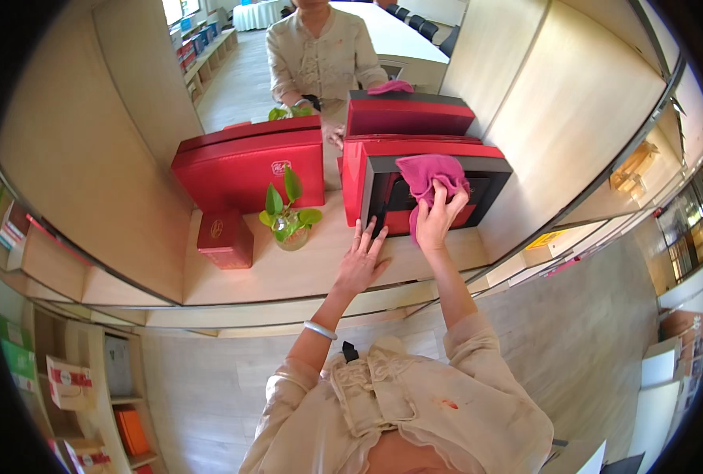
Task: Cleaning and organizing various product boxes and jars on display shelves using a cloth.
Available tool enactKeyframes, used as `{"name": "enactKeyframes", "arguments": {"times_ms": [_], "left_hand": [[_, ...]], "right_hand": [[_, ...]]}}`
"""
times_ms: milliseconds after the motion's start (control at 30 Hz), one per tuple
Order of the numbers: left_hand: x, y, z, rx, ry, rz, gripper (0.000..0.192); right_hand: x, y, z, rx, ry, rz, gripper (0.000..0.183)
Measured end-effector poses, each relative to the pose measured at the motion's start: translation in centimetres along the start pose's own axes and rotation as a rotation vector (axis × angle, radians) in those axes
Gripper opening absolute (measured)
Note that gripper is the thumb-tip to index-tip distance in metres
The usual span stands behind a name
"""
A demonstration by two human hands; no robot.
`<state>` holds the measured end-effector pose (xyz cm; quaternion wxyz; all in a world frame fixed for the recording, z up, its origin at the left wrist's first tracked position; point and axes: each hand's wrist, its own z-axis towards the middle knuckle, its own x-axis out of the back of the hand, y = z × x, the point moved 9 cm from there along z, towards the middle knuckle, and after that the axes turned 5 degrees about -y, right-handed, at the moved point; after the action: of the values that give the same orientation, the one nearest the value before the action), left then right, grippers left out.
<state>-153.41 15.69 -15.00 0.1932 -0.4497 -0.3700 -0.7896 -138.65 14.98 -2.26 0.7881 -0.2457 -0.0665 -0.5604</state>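
A magenta cloth [431, 175] is bunched in my right hand [440, 219], pressed against the front of a black and red gift box [381, 178]. That box stands upright on the wooden shelf [304, 272], with a red box or panel behind it. My left hand [363, 258] has its fingers spread, the tips touching the box's lower left corner. To the left, a small glass vase [292, 234] holds a green leafy plant [292, 185]. Beside it sits a small dark red box [225, 240]. A large red case [251, 169] stands behind both.
A mirror [233, 77] backs the shelf, reflecting a person, the boxes and a white table. Wooden side panels [541, 118] enclose the compartment at left and right. Lower left, another shelf unit [94, 379] carries several boxes. Grey flooring [197, 385] lies below.
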Motion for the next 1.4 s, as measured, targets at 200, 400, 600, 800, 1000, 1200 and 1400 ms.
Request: {"name": "enactKeyframes", "arguments": {"times_ms": [200,400,600,800,1000,1200,1400], "left_hand": [[0.3,-0.2,-0.1,-0.007,0.101,-0.059,0.085],[1.0,0.4,0.1,0.008,0.113,-0.069,0.074],[2.5,1.5,-6.3,0.090,0.317,-0.090,0.056],[1.6,3.6,-18.1,0.288,0.245,-0.140,0.049],[3.7,1.9,-26.7,0.513,0.357,-0.195,0.046],[7.5,-1.5,-33.5,0.594,0.474,-0.197,0.043],[13.0,-6.4,-45.3,0.763,0.589,-0.186,0.041]], "right_hand": [[-4.3,1.9,-3.1,-0.012,-0.329,-0.044,0.039],[-3.3,3.3,-6.5,-0.039,-0.515,0.004,0.048],[-0.1,-0.3,-9.0,-0.038,-0.606,0.093,0.035],[-0.8,-4.6,-13.7,0.107,-0.656,-0.055,0.029],[-4.5,-17.4,-16.2,0.397,-0.792,0.153,0.029],[-8.8,-30.7,-20.4,0.552,-0.873,0.254,0.046],[-14.7,-42.2,-22.9,0.584,-0.881,0.322,0.045]]}}
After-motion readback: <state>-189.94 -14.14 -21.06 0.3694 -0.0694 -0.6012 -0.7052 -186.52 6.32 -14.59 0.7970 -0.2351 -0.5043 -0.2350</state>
